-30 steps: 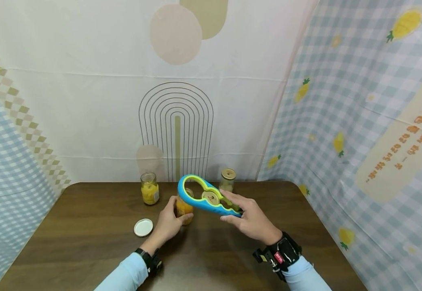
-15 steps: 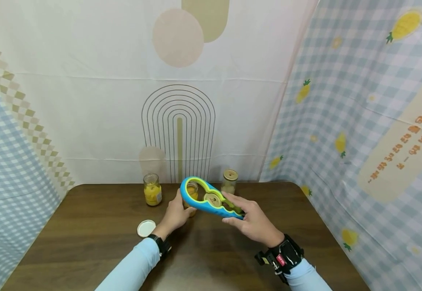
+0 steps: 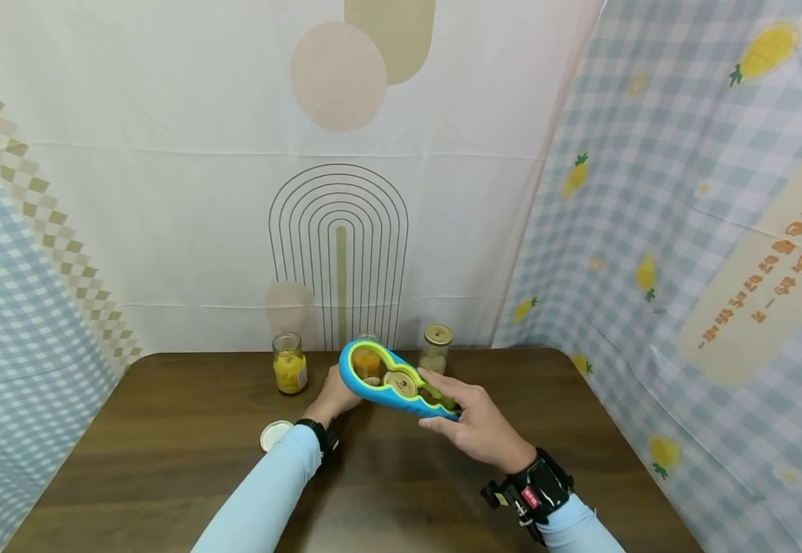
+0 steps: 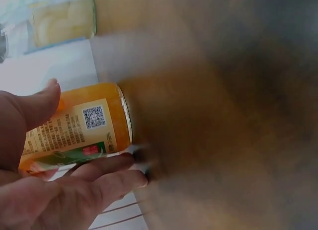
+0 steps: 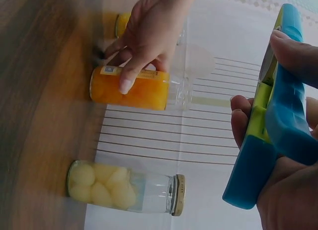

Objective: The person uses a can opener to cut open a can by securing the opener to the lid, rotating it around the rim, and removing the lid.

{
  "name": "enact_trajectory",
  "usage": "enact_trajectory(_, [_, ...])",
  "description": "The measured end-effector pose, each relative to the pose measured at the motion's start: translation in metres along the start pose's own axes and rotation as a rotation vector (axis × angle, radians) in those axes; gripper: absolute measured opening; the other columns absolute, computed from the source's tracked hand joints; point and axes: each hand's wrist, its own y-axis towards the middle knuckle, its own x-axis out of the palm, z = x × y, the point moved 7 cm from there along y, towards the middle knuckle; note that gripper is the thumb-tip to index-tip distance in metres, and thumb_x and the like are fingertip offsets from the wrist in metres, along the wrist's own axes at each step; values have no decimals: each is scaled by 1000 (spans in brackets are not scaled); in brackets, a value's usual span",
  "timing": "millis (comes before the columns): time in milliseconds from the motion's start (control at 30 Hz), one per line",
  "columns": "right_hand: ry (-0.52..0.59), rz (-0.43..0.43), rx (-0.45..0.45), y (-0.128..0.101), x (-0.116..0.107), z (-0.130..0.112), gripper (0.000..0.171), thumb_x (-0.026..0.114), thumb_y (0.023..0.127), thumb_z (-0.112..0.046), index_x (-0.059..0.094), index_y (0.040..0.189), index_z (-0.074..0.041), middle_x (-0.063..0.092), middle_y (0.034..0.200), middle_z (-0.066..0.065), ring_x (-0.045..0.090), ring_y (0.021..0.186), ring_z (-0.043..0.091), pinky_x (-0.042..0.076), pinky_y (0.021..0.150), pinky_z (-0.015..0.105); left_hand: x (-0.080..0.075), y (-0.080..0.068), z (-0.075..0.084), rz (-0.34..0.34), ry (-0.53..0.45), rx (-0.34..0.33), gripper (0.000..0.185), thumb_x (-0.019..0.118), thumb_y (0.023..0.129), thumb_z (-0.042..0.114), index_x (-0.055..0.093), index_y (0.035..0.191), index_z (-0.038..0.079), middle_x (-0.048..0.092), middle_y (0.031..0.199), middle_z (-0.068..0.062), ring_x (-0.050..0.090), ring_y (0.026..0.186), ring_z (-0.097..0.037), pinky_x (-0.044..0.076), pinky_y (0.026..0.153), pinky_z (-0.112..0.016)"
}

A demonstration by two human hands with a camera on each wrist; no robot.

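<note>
My left hand [image 3: 335, 395] holds a jar of orange fruit [image 5: 144, 93] near the back of the table, thumb on one side and fingers on the other. The jar has a paper label with a square code, and its glass mouth shows no lid. Raised in front of it, my right hand [image 3: 473, 422] grips a blue and lime-green jar opener [image 3: 382, 395] by its handle end. A round gold lid [image 3: 401, 382] sits in the opener's smaller ring. Through the larger ring, part of the orange jar shows in the head view.
A lidless jar of yellow fruit [image 3: 289, 372] stands at the back left. To the right, a jar of pale round fruit [image 5: 102, 185] wears a gold lid. A white disc-like lid [image 3: 273, 433] lies beside my left wrist. Patterned cloth [image 3: 187, 230] hangs behind the table.
My left hand has carried the orange jar away from me, towards the back edge and slightly right. My right hand keeps the jar opener at nearly the same spot.
</note>
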Motion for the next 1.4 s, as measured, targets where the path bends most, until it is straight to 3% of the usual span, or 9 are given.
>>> enact_trajectory(200, [-6, 8, 3, 1, -2, 0, 73, 84, 94, -22, 51, 160, -22, 58, 159, 8, 60, 140, 23, 56, 107, 37, -5, 8, 3, -5, 25, 34, 79, 82, 94, 23, 39, 155, -3, 65, 140, -28, 63, 128, -45, 51, 110, -67])
enact_trajectory(300, [-12, 4, 12, 2, -2, 0, 73, 84, 94, -23, 51, 160, -22, 58, 159, 8, 61, 139, 22, 56, 106, 35, -5, 9, 1, -2, 26, 15, 76, 82, 95, 24, 43, 153, -5, 68, 134, -26, 66, 121, -42, 52, 107, -65])
enact_trajectory(433, [-6, -2, 21, 3, -1, -1, 73, 83, 95, -23, 51, 160, -20, 59, 159, 7, 64, 131, 19, 54, 100, 29, -5, 9, 2, 3, 19, -15, 52, 82, 95, 24, 59, 132, -3, 71, 112, -21, 65, 101, -33, 55, 96, -57])
enact_trajectory(500, [-9, -4, 19, 3, 0, -1, 73, 83, 95, -23, 51, 160, -20, 59, 158, 7, 64, 128, 18, 54, 99, 28, -5, 9, 2, -6, 14, -26, 57, 81, 95, 24, 57, 138, -4, 71, 121, -25, 66, 108, -37, 54, 101, -58])
enact_trajectory(700, [-14, -9, 25, 2, 1, 3, 73, 84, 94, -22, 52, 160, -20, 59, 158, 7, 62, 135, 19, 55, 104, 32, -3, 9, 2, -63, 20, -58, 98, 79, 98, 24, 17, 167, -9, 28, 172, -31, 36, 156, -51, 32, 127, -68])
enact_trajectory(833, [-11, -11, 23, 1, 2, 3, 73, 84, 94, -23, 51, 160, -21, 58, 159, 6, 61, 138, 20, 56, 106, 35, -3, 9, 1, -80, 15, -47, 96, 79, 97, 21, 20, 166, -9, 32, 170, -32, 38, 155, -52, 33, 126, -68])
enact_trajectory(1067, [-3, -11, 24, 0, 1, 4, 74, 83, 95, -24, 50, 160, -25, 58, 159, 5, 61, 139, 20, 56, 106, 35, -2, 10, -1, -66, 10, -20, 81, 81, 96, 19, 35, 159, -4, 58, 150, -30, 56, 139, -49, 43, 118, -68])
enact_trajectory(1267, [-11, -1, 29, -2, 1, 4, 74, 84, 94, -24, 51, 160, -26, 59, 158, 6, 62, 137, 20, 55, 103, 31, 0, 10, -2, -92, 5, -36, 93, 78, 98, 20, 21, 165, -8, 45, 162, -34, 46, 149, -52, 37, 123, -70])
enact_trajectory(1400, [-8, -3, 23, -1, 2, 2, 73, 84, 94, -26, 51, 160, -26, 60, 158, 7, 63, 136, 20, 56, 104, 33, -5, 10, 2, -72, -31, 19, 84, 83, 93, 20, 35, 157, -5, 56, 151, -32, 55, 140, -50, 43, 118, -68])
